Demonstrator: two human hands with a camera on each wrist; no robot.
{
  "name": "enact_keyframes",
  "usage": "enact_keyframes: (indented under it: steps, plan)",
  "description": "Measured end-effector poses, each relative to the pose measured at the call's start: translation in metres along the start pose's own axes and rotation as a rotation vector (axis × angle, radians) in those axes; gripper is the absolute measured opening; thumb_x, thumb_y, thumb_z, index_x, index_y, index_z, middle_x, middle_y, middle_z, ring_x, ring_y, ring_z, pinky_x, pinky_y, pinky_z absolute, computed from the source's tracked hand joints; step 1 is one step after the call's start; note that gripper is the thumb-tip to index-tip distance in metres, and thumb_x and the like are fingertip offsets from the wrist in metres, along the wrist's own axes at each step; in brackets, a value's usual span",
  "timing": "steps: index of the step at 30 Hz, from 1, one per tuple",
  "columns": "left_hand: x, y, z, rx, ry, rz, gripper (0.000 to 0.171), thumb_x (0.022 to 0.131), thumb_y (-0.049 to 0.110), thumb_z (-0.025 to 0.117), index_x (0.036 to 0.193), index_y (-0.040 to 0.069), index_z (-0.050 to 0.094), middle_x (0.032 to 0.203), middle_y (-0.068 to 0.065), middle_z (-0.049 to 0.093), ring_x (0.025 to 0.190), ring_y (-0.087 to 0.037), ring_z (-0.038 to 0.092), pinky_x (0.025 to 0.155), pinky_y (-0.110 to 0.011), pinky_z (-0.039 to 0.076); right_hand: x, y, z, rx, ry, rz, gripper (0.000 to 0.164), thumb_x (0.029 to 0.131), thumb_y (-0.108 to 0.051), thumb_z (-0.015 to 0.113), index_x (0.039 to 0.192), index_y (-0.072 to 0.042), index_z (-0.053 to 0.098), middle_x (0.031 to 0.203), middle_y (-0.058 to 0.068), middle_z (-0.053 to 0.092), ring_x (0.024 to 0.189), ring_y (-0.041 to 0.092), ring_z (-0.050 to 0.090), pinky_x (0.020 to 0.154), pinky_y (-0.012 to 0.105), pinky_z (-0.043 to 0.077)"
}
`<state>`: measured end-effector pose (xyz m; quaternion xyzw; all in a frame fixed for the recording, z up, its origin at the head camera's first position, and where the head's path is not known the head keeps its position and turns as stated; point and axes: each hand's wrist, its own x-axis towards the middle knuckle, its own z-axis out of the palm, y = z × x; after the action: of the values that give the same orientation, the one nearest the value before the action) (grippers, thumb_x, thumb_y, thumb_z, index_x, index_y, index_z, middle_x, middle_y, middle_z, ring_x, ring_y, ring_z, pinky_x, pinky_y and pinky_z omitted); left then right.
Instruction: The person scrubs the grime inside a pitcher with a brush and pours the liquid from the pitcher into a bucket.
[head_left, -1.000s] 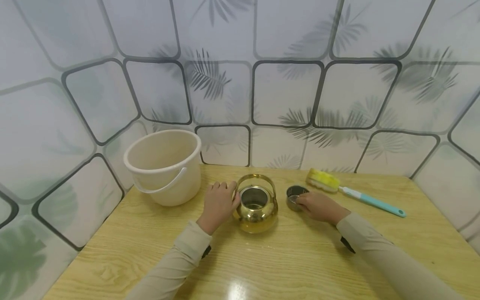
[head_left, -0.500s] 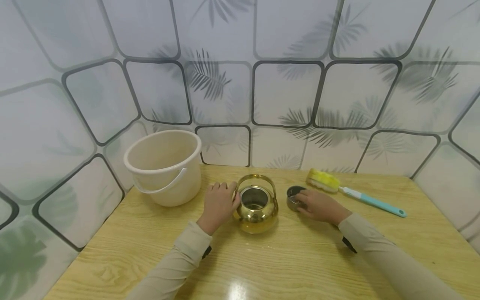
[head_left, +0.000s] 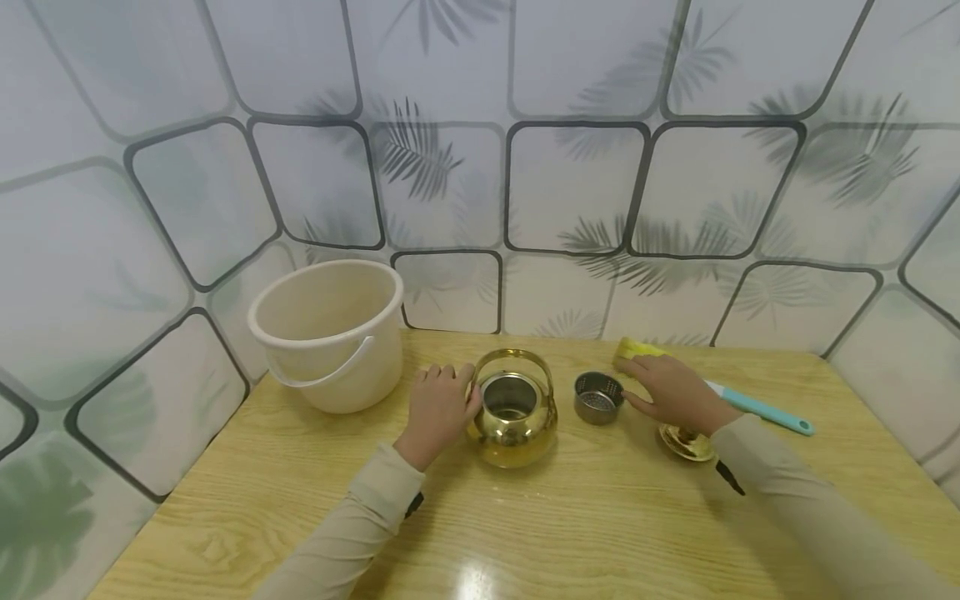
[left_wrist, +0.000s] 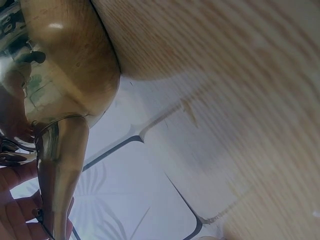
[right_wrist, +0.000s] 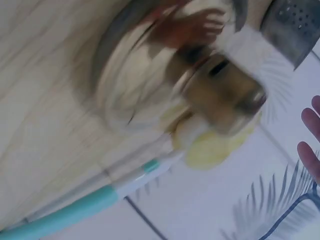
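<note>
A shiny gold kettle (head_left: 513, 437) with a raised hoop handle stands uncovered on the wooden table. On its left side my left hand (head_left: 438, 408) grips the spout (left_wrist: 61, 170), fingers wrapped behind it in the left wrist view. To the kettle's right sits a round perforated metal strainer (head_left: 597, 406). My right hand (head_left: 678, 392) is over the table just right of the strainer, fingers extended and holding nothing. Below its wrist lies a gold lid (head_left: 686, 447) with a knob, partly covered by the sleeve; the right wrist view shows this lid (right_wrist: 135, 85) blurred.
At the back left stands a cream bucket (head_left: 325, 342) with its handle hanging down. Behind the right hand lies a yellow sponge brush (head_left: 636, 348) with a teal handle (head_left: 772, 412), partly hidden. A patterned wall covering (head_left: 450, 183) rises behind the table.
My right hand has let go of the strainer and moved right, now overlapping the sponge brush. The gold lid has come into sight under the wrist. My left hand stays on the kettle.
</note>
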<state>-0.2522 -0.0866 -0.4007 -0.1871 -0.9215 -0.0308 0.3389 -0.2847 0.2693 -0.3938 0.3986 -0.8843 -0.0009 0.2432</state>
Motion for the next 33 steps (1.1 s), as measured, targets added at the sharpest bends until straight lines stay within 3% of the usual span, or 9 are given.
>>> enact_keyframes:
  steps: [16, 26, 33]
  plan:
    - [0.000, 0.000, 0.001, -0.007, -0.002, -0.003, 0.015, 0.086, 0.026, 0.058, 0.091, 0.013, 0.062, 0.065, -0.006, 0.060, 0.061, -0.024, 0.056, 0.059, -0.036, 0.045, -0.052, 0.054, -0.001, -0.081, 0.023, 0.082, 0.031, 0.068, -0.010, 0.074, 0.094, 0.002, 0.062, 0.078, 0.010, 0.059, 0.061, 0.019, 0.055, 0.055, 0.035, 0.049]
    - [0.000, -0.001, 0.001, -0.009, -0.010, -0.005, 0.015, 0.086, 0.027, 0.057, 0.091, 0.013, 0.062, 0.065, -0.006, 0.060, 0.061, -0.023, 0.055, 0.059, -0.035, 0.044, -0.080, 0.078, 0.003, -0.066, -0.217, 0.296, 0.029, 0.078, -0.019, 0.071, 0.096, 0.001, 0.059, 0.070, 0.007, 0.054, 0.055, 0.016, 0.047, 0.049, 0.034, 0.041]
    - [0.000, 0.000, 0.001, -0.003, -0.013, -0.001, 0.014, 0.086, 0.027, 0.057, 0.088, 0.013, 0.061, 0.064, -0.006, 0.058, 0.060, -0.023, 0.054, 0.058, -0.034, 0.044, -0.090, 0.084, 0.005, -0.020, -0.344, 0.370, 0.021, 0.080, -0.017, 0.067, 0.089, -0.003, 0.055, 0.069, 0.004, 0.050, 0.055, 0.015, 0.044, 0.047, 0.032, 0.037]
